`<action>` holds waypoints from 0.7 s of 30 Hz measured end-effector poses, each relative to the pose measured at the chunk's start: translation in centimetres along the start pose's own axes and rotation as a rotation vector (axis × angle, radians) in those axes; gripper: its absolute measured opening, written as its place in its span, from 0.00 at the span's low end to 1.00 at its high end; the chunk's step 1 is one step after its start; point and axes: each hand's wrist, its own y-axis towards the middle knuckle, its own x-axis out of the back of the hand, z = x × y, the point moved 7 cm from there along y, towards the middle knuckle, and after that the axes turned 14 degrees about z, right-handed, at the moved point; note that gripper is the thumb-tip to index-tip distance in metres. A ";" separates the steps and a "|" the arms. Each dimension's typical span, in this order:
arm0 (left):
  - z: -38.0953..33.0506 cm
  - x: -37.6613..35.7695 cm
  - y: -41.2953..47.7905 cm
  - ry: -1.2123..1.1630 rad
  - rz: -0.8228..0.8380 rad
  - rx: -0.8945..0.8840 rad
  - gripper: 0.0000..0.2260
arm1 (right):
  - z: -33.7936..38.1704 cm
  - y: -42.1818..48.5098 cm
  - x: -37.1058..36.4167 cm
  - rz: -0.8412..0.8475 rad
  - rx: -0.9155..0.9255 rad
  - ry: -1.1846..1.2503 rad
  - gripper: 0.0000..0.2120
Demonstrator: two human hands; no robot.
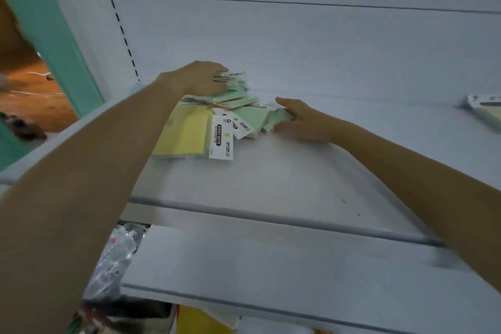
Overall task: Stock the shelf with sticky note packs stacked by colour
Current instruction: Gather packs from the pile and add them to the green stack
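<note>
Nearest, along the shelf's (271, 171) front edge, the white board lies bare, with both forearms reaching over it toward the back left corner. Just beyond, the yellow pack (181, 135) lies flat at the near side of a loose heap, its white "STICKY NOTE" header card (221, 141) pointing toward the middle of the shelf. Next to it, the right hand (303, 123) holds the green packs (260, 122), thumb up and fingers closed over their right edge. Farther in, the left hand (203, 78) presses palm-down on a taller clump of green-and-orange packs (235, 96) against the back panel; whether its fingers actually grip them I cannot tell, since blur hides the tips. Far along the back edge to the right, one separate pack (485, 110) sits well apart from the rest.

The heap looks mixed and fanned out, so the step in hand seems to be sorting and squaring up by colour, with little of it settled. The next move likely calls for sliding the green packs clear of the yellow one and aligning their edges into a single stack without dragging the overlapping header cards along.
</note>
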 end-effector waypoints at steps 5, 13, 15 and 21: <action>0.7 0.1 0.0 0.018 -0.004 -0.058 0.21 | 1.3 -0.5 -0.5 -0.185 -0.091 0.107 0.40; 1.0 0.0 -0.6 -0.043 -0.005 -0.200 0.16 | -0.7 -3.4 0.5 -0.242 -0.273 0.170 0.43; 1.1 -0.2 -0.8 -0.092 0.032 -0.227 0.16 | -1.4 -4.1 0.9 -0.238 -0.324 0.206 0.45; 1.1 0.2 -1.5 -0.243 0.104 -0.308 0.13 | -1.5 -4.2 1.6 -0.223 -0.325 0.287 0.45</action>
